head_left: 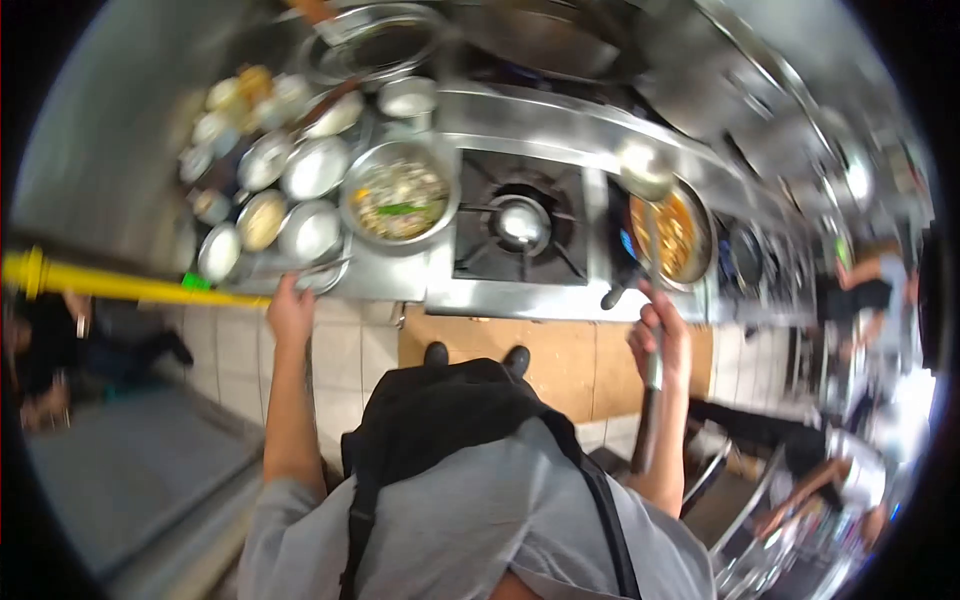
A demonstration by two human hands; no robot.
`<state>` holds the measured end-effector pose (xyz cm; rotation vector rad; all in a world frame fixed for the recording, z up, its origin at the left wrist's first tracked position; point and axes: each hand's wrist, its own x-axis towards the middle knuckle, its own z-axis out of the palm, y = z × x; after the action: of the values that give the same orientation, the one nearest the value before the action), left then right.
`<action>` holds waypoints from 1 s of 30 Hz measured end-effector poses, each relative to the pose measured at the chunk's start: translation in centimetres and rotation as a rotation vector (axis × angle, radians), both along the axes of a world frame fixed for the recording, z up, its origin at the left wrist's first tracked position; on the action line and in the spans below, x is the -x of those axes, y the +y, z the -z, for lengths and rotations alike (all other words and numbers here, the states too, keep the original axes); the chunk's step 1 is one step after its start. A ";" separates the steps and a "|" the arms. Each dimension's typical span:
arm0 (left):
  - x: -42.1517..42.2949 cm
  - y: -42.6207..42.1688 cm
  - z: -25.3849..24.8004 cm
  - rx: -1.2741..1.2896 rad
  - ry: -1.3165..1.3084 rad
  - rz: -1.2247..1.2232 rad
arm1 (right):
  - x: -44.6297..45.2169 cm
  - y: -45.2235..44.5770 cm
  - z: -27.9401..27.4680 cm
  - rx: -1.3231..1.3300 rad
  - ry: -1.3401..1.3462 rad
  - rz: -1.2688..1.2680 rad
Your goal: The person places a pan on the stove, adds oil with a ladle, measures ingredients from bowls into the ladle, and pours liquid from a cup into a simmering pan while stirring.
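My right hand [668, 345] is wrapped round the long handle of a steel ladle [647, 172], whose bowl hangs over the far side of a pan. Orange-red sauce with pale pieces [668, 240] fills that pan [708, 245], with a blue flame at its left. My left hand [290, 312] is closed at the counter's front edge, beside a thin metal utensil [322, 268] lying across a small dish; blur hides what its fingers hold. Just beyond stand several metal containers [315, 168] and a steel bowl [452, 190] of chopped food with green pieces.
Between the bowl and the pan is a bare gas burner [520, 220]. A yellow pipe [130, 284] runs along the left front edge. A strainer [375, 45] and pans sit at the back. Other people [860, 480] stand at the right and far left.
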<state>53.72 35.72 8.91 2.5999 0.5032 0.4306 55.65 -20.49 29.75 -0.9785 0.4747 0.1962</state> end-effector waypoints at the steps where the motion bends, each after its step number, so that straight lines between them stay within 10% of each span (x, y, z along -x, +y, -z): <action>1: 0.2 0.0 0.0 0.066 0.031 -0.015 | 0.1 0.7 -0.3 0.014 -0.004 0.039; 6: -0.2 1.3 0.5 0.111 0.131 -0.053 | -0.9 -1.0 0.7 0.177 -0.006 0.128; 10: 0.0 1.6 0.5 0.157 0.168 -0.079 | -2.5 -7.8 5.4 1.329 0.114 0.087; 15: -1.7 1.8 0.5 0.049 0.224 -0.043 | -2.9 -10.3 6.4 1.918 0.335 -0.016; 18: -2.6 1.6 -0.9 -0.062 0.284 0.001 | -2.5 -9.6 6.7 1.964 0.297 -0.051; 24: -3.1 1.7 0.0 -0.188 0.147 0.219 | -1.7 1.3 7.1 0.798 0.035 -0.020; 30: 0.2 1.4 -2.1 -0.298 -0.093 0.328 | -5.5 12.6 19.8 1.170 -0.106 -0.138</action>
<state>53.56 37.08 11.01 2.8582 -0.0267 0.5437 61.14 -7.86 9.93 -2.1567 0.4084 -0.0363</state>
